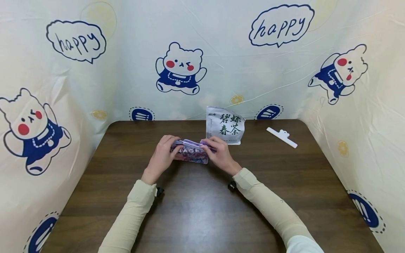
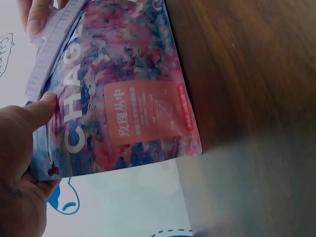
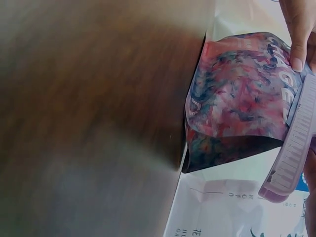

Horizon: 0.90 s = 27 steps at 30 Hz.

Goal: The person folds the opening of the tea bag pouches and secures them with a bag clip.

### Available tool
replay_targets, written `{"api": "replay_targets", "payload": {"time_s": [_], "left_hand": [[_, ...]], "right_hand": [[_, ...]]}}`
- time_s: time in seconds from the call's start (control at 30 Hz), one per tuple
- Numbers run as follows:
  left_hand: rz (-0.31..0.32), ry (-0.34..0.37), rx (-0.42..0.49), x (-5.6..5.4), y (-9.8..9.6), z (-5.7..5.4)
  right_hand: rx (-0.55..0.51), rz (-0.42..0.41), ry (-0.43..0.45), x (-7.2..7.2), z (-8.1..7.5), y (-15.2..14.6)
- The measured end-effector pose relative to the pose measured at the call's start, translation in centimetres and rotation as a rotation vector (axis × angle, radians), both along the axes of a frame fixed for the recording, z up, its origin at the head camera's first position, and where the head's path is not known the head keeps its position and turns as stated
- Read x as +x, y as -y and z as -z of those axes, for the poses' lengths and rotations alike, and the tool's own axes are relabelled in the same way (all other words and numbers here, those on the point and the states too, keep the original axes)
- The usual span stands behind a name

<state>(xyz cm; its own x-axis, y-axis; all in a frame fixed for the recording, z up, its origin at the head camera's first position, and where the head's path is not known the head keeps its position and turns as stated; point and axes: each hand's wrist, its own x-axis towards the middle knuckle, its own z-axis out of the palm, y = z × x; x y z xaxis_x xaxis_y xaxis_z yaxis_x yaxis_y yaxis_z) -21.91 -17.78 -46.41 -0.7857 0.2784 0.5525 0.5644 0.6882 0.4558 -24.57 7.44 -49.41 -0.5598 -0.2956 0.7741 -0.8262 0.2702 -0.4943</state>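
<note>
A pink-and-blue patterned tea pouch [image 1: 192, 157] stands on the table between both hands. Across its top lies a purple bag clip [image 2: 55, 52], marked like a ruler along its length. My left hand [image 1: 162, 154] pinches the pouch's top corner, thumb on the printed front and fingers behind. On the other side, my right hand [image 1: 219, 154] grips the clip near one end, most of its fingers hidden in the right wrist view. That end of the clip [image 3: 289, 148] sticks out past the pouch's edge. Whether the clip is fastened I cannot tell.
Just behind my right hand stands a white pouch [image 1: 225, 123] with green Chinese characters. A white bag clip [image 1: 281, 137] lies farther right on the dark wooden table [image 1: 190, 211]. Printed cloth [image 1: 227, 70] hangs around the back and sides.
</note>
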Motion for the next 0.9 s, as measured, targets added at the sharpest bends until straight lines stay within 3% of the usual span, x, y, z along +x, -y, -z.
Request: {"api": "replay_targets", "payload": {"time_s": [0.53,0.9], "left_hand": [[-0.052,0.103,0.01,0.2,-0.6,-0.2],[-0.102,0.175,0.003,0.5,-1.0,-0.8]], "right_hand": [[-0.031,0.02,-0.012,0.0,-0.2,1.6],[-0.071,0.007,0.009,0.1,-0.7,2.0]]}}
